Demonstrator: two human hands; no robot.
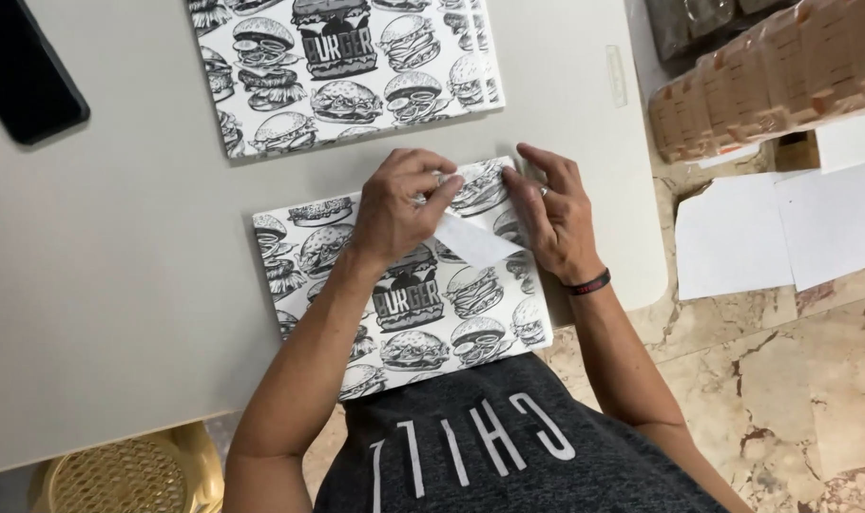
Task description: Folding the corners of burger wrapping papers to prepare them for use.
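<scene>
Both hands work at the far edge of a flat burger-print box blank (413,304) lying on the white counter (119,285): the left hand (394,211) pinches a folded white flap (475,242), and the right hand (551,214) presses flat beside it, fingers spread. A stack of matching blanks (342,66) lies beyond, well apart.

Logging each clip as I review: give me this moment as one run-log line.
left hand: on printed box, pinching white flap | right hand: pressing box edge | second printed stack behind | phone on table
</scene>
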